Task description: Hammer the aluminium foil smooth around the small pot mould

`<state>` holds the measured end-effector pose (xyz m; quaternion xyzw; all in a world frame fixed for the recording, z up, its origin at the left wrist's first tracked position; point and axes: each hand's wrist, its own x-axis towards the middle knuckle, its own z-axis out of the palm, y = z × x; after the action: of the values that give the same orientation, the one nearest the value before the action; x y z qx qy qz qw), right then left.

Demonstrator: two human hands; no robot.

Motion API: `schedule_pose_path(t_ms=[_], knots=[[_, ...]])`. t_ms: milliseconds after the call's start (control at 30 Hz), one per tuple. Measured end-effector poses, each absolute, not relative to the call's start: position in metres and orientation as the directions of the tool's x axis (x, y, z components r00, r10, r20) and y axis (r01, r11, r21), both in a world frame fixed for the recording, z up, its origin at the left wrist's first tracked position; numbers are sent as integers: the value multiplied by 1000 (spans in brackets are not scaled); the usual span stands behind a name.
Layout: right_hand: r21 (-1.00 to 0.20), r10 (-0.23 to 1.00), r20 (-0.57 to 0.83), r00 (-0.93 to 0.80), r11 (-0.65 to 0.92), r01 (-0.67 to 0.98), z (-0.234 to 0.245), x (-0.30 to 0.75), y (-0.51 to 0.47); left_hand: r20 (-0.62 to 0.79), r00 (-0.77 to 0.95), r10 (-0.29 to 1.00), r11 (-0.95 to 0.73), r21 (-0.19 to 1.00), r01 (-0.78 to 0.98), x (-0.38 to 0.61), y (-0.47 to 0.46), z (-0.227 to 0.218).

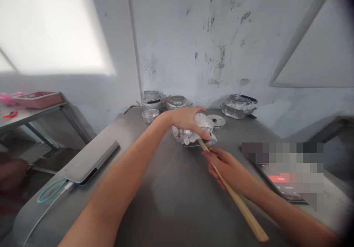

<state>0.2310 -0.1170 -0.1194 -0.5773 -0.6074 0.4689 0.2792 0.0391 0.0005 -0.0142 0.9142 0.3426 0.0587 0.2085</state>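
A silver metal kettle (181,133) with a crinkled, shiny surface lies tilted on the grey table, in the middle of the view. My left hand (188,118) grips it from above, thumb on the near side and fingers over the far side. A long pale wooden stick (242,206) is wrapped in the fingers of my right hand (226,165), just below and right of the kettle. The stick's far tip meets the kettle near my left thumb; whether it goes inside cannot be made out. Its other end slants toward the lower right.
More silver kettles (238,106) stand along the wall, with a round lid (217,120) and a small perforated cup (150,116) nearby. A power bank (95,160) with cables lies left on the table (166,202); a partly blurred phone (279,184) lies right. A pink basket (41,100) sits on another table.
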Motion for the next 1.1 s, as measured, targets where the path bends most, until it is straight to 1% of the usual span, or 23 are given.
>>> schedule_pose_path(t_ms=[133,200,267,400,500,567,633,833,900,1000,1100], knots=[[-934,945,-229,-233,-146,326,-112,232,-118,-34,706,708,-622,445,645,37,4,-16],[-950,934,-233,-272,-159,269,-110,232,-120,-11,703,711,-632,428,646,37,4,-16],[-956,930,-223,-293,-150,251,-109,231,-122,20,709,705,-656,397,642,39,3,-16],[-959,942,-170,-288,-91,269,-113,229,-122,73,719,691,-687,376,622,43,1,-19],[-939,943,-185,-276,-87,331,-118,230,-119,95,703,705,-674,398,622,44,0,-20],[-918,940,-210,-269,-95,385,-120,231,-118,89,700,709,-667,408,624,45,-2,-19],[-912,940,-215,-266,-95,399,-120,232,-117,81,701,708,-664,413,623,45,-3,-17],[-916,968,-123,-220,-26,400,-113,232,-120,48,706,707,-652,431,624,44,-7,-13],[-909,965,-153,-211,-54,413,-112,231,-120,43,706,707,-650,431,626,44,-7,-13],[-894,946,-244,-215,-133,427,-112,231,-120,37,708,705,-651,429,626,44,-6,-13],[-886,938,-280,-203,-172,430,-111,230,-120,35,697,716,-641,429,636,45,-6,-14]])
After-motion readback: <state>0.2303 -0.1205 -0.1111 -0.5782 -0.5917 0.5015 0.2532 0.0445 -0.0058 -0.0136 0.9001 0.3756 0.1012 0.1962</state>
